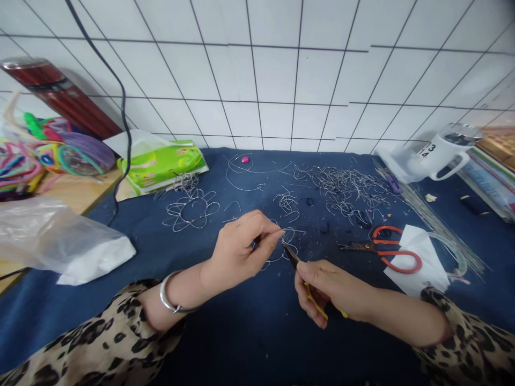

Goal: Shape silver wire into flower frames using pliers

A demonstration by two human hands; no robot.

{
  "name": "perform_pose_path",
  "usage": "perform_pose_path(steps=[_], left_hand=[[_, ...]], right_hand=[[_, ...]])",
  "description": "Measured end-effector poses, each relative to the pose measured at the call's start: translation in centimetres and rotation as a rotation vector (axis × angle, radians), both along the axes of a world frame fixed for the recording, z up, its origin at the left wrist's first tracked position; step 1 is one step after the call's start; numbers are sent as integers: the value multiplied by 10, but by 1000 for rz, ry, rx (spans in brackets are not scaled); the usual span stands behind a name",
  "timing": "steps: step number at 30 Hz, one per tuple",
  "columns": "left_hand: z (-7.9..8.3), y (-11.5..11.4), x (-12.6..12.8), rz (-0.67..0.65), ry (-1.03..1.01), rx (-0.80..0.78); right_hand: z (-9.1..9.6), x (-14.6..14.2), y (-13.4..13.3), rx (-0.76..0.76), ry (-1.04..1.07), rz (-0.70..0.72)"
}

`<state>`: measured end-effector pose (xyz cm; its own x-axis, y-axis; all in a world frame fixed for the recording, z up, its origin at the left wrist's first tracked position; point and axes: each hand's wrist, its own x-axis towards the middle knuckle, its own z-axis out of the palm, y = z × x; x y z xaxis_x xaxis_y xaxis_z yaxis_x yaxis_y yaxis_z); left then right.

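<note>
My left hand point(243, 244) pinches a thin wire point(290, 230) between thumb and fingertips above the middle of the cloth. My right hand point(328, 289) is wrapped round a pair of pliers point(292, 254) with yellow handles, their dark jaws pointing up at the wire by my left fingertips. Whether the jaws grip the wire is too small to tell. Looped wire shows partly behind and below my left hand. Off to the left lies a flower-shaped wire piece point(193, 210) with several petal loops.
Tangled wire scraps point(346, 187) lie at the back right. Orange-handled scissors point(398, 249) rest on white paper point(418, 268), beside straight wires point(446, 230). A white mug point(442, 153) stands far right. A green tissue pack point(164, 166) and plastic bag point(52, 230) are at left.
</note>
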<state>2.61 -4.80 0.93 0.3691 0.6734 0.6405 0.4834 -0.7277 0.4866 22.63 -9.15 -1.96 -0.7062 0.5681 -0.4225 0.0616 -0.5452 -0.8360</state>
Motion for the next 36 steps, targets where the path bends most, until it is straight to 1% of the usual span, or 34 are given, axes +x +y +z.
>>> perform_pose_path(steps=[10, 16, 36], left_hand=[[0, -1, 0, -9, 7, -4], [0, -2, 0, 14, 8, -2], [-1, -1, 2, -29, -8, -10]], right_hand=[[1, -1, -1, 25, -24, 0], [0, -1, 0, 20, -13, -4], [-1, -1, -1, 45, -14, 11]])
